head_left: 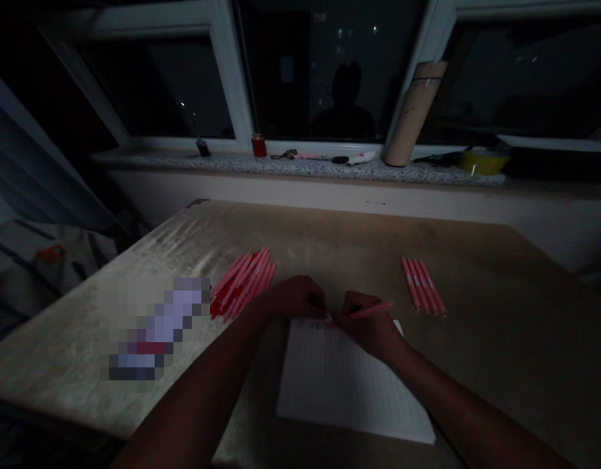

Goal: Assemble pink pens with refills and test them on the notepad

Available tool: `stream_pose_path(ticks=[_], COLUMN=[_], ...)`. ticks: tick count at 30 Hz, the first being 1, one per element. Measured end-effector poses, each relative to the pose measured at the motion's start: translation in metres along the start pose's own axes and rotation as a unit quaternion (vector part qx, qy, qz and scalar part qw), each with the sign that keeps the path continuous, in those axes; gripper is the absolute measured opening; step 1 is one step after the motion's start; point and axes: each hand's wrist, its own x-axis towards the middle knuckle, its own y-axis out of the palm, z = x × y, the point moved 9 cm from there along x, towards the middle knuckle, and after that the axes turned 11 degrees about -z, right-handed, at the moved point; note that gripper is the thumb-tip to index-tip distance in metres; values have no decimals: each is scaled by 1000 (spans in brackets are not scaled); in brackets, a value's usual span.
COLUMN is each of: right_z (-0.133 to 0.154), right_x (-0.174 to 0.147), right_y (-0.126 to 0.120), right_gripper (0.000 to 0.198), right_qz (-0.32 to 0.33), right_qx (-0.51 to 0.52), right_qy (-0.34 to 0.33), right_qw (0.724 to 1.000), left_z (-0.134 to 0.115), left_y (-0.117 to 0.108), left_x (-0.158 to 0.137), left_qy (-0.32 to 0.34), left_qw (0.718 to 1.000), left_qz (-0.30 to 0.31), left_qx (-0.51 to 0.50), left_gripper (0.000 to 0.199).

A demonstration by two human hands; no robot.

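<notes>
In my right hand (366, 324), closed over the top of the paper, is a pink pen (376, 309) pointing up to the right. My left hand (300, 297) is closed too, its fingertips pinched close to those of the right. Something small and pale shows between the two hands, too dim to name. Beneath them lies a lined white paper pad (344, 384), with faint marks along its top edge. A heap of pink pens (246, 280) lies just beyond my left wrist. Several more pink pens (422, 284) form a neat row to the right of my hands.
A pixelated object (158, 329) lies on the table (500, 365) at the left. On the stone windowsill behind are a small red jar (259, 146), a tall tan cylinder (415, 114) leaning on the frame, and a yellow tape roll (483, 162). The room is dim.
</notes>
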Motion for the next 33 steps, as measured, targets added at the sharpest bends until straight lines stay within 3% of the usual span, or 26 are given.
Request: stream_pose_path(ticks=[8,14,19,24,29,33], right_z=[1,-10,-13,-15,-18,-12], right_x=[1,4,9,10,12,11], right_y=[-2,-18,-26,-18,-21,-19], right_gripper=[27,31,33,29,25,26], right_qz=[-12,-65,-64,-15,-24,-14], right_qx=[-7,92,207,301,334,352], right_qy=[-5,102,145,140,143,133], right_qw=[1000,988,965,943,931,927], left_z=[-4,-7,-25,-24,-19,-28], left_y=[-1,-7,-12,-12,-16,-11], left_x=[0,-2,-1,3,4,3], left_qy=[-2,2,41,3,-28,-11], left_qw=[1000,1000,991,984,979,975], left_qz=[3,-2,-28,-68,-86,-79], left_qx=[-2,-23,-120,-162,-184,-205], left_gripper=[17,18,28,35,38,39])
